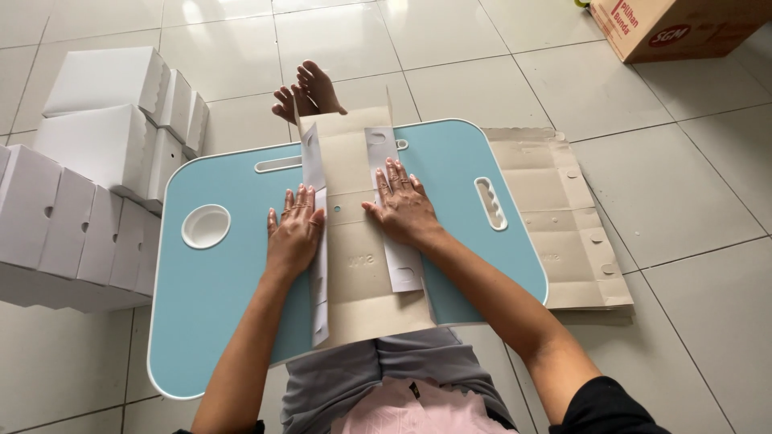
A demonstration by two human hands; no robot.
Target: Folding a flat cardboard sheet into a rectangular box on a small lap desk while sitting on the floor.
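A flat cardboard box blank (pixel 354 257), grey-brown inside with white outer flaps, lies lengthwise on a light blue lap table (pixel 217 297). My left hand (pixel 293 233) presses flat on the left white flap, which is folded up along its crease. My right hand (pixel 402 205) lies flat with spread fingers on the right flap, folded over onto the blank. Neither hand grips anything.
Several assembled white boxes (pixel 88 169) are stacked on the tiled floor to the left. A pile of flat cardboard blanks (pixel 563 217) lies on the floor to the right of the table. A brown carton (pixel 675 28) stands at top right. My bare feet (pixel 310 92) show beyond the table.
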